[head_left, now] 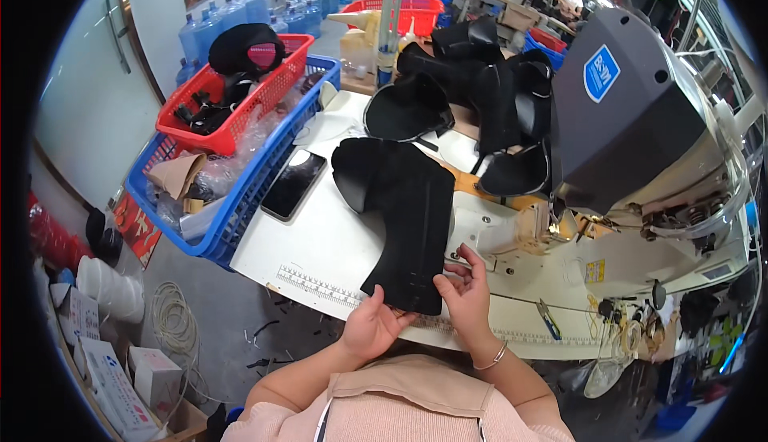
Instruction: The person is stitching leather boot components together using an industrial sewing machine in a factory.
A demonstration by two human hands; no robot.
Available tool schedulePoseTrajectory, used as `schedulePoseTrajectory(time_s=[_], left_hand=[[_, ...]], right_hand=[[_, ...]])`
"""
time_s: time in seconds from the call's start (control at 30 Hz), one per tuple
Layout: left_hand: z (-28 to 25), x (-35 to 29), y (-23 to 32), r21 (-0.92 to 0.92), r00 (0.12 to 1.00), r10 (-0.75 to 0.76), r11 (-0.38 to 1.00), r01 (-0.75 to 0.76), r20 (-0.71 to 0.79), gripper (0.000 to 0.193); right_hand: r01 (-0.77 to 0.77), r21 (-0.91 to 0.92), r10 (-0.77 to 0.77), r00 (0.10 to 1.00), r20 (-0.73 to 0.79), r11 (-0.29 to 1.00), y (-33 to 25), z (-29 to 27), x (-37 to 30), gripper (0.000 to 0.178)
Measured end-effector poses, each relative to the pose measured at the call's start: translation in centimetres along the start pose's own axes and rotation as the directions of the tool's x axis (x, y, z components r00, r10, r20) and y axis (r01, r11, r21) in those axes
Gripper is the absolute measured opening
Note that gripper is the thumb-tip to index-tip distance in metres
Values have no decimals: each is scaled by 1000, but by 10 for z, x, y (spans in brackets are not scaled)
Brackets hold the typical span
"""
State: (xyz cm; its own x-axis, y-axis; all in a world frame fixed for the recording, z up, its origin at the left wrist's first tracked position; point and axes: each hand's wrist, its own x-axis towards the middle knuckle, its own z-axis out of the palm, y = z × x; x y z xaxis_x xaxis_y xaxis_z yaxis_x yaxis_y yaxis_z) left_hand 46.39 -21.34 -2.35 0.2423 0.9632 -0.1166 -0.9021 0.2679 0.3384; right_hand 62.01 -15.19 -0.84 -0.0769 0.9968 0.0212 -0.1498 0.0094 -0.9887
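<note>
A black boot upper (pixel 412 218) lies on the white sewing table (pixel 320 238), its foot part pointing away to the left and its top edge toward me. My left hand (pixel 374 328) grips the near left corner, thumb on top and fingers underneath. At the near right edge, my right hand (pixel 468 290) pinches the upper between thumb and fingers. Right beside it stands a grey industrial sewing machine (pixel 624 114). More black boot uppers (pixel 408 106) are heaped behind the one I hold.
Left of the table, a red basket (pixel 240 122) of black pieces rests on a blue crate (pixel 224 226). A phone (pixel 294 184) lies near the table's left edge. Yellow-green thread snips (pixel 549 320) lie front right. Water jugs (pixel 232 18) stand behind; a person (pixel 570 4) sits far back.
</note>
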Motion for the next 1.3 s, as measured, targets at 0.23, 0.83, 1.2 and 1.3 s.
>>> schedulePoseTrajectory(time_s=[0.23, 0.83, 1.2, 1.3], left_hand=[[4, -4, -3, -23, 1000, 3, 1000, -2, 20, 45], [-9, -7, -15, 85, 993, 92, 993, -85, -75, 18], [-8, -9, -20, 248, 991, 41, 969, -9, -125, 27], [-4, -9, -21, 328, 986, 69, 945, -16, -152, 29]], right_hand=[[674, -577, -594, 717, 364, 460, -20, 0, -32, 46], [728, -509, -515, 686, 515, 460, -30, 6, -32, 20], [767, -534, -556, 633, 539, 356, -22, 8, -34, 21], [771, -525, -582, 625, 520, 360, -23, 10, -33, 19]])
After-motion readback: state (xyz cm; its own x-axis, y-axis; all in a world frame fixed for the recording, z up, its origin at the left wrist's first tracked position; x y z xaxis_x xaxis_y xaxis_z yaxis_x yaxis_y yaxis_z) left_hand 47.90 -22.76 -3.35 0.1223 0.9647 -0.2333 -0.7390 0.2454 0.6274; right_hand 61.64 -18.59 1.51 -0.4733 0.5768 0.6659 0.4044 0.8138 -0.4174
